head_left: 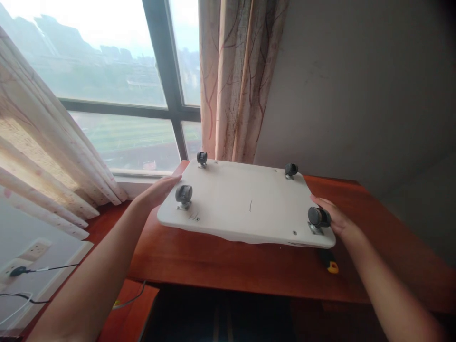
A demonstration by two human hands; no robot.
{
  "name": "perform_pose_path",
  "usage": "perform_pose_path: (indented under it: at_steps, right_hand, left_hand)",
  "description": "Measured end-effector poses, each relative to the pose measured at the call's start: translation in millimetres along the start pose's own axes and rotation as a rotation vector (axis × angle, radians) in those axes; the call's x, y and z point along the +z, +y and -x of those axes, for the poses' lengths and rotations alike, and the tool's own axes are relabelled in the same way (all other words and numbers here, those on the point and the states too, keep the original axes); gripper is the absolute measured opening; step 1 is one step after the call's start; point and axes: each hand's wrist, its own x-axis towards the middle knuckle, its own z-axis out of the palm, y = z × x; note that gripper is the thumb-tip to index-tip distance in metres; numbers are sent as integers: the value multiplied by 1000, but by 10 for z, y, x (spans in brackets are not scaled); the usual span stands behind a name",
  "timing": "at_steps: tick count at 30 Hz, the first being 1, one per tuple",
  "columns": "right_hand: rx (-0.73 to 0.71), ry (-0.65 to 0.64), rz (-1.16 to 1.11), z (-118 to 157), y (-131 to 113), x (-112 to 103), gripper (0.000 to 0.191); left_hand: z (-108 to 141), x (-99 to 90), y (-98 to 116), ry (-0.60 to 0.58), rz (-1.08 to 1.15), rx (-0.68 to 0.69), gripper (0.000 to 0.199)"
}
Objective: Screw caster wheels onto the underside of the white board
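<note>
A white board (242,199) with rounded corners lies over the desk, its face with four dark caster wheels turned up. One caster (184,194) is at the near left corner, another (317,217) at the near right. My left hand (162,190) grips the board's left edge, fingers partly hidden by it. My right hand (331,213) holds the right edge beside the near right caster, its fingertips mostly behind the caster and edge. Short dark marks and small screws show on the board's face.
The reddish-brown wooden desk (221,266) extends to the right. A yellow and black tool (332,267) lies near its front edge. Behind are a window, patterned curtains (235,80) and a grey wall. At the lower left, a plug (18,271) with cables sits in a wall socket.
</note>
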Motion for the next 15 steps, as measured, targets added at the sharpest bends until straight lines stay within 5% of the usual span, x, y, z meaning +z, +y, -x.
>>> perform_pose_path:
  at_steps: [7,15]
  right_hand:
    - [128,-190,-106,38,-153,-29,45]
    - [-26,-129,-157,63,-296,-142,46]
  left_hand:
    - [61,-57,96,-71,-123,30,38]
    - [234,-229,316,-57,-242,159,49]
